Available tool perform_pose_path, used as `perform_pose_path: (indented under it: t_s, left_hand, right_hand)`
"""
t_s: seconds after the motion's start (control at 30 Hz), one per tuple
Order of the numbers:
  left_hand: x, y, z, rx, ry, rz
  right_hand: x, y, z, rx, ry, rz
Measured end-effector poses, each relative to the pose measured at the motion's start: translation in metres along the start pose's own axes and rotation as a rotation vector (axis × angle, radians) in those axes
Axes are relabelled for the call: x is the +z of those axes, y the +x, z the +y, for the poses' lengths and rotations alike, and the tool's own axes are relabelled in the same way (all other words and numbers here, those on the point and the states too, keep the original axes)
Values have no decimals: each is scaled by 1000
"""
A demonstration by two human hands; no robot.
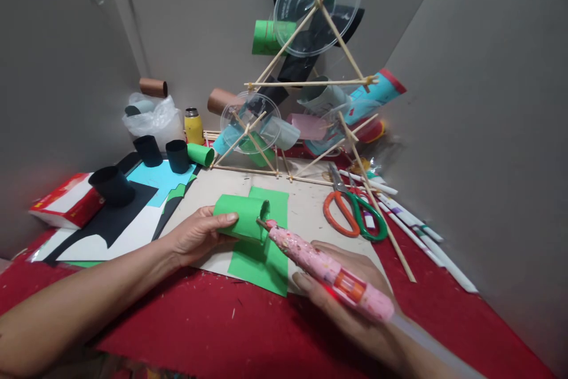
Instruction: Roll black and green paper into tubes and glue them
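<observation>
My left hand (199, 234) grips a green paper tube (242, 216), thumb on its near side, held sideways above the table. In my right hand (346, 284) is a pink glue gun (319, 263) with a clear glue stick (426, 337) trailing from its back. The gun's nozzle is at the tube's right-hand open end; whether it touches the rim I cannot tell. Beneath the tube lies a flat green paper sheet (266, 266) on a beige cardboard sheet (213, 261).
Behind stands a wooden-stick frame (306, 82) with clear plastic lids (284, 42) and coloured tubes. Orange-handled scissors (332, 219) and green-handled scissors (368, 228) lie right, near white rolled sticks (444, 261). Black tubes (110, 187), a red-white box (66, 201) and a yellow bottle (193, 128) stand left.
</observation>
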State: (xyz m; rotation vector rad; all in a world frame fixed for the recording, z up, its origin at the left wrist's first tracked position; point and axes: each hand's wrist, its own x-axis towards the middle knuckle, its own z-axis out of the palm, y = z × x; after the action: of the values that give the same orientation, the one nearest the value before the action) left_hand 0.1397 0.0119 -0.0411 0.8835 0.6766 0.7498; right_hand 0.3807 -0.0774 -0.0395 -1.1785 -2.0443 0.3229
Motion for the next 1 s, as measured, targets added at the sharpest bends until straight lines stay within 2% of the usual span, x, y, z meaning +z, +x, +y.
perform_pose_path:
  t_s: [0.17,0.4,1.0]
  left_hand:
    - [3,-1,1,-11,0,-23]
    - [2,0,-1,-10,-5,-62]
    - [0,0,2,-10,1,-32]
  right_hand:
    - [-3,3,-1,47,80,-8]
    - [-3,3,-3,83,97,62]
    - [-1,1,-6,56,12,62]
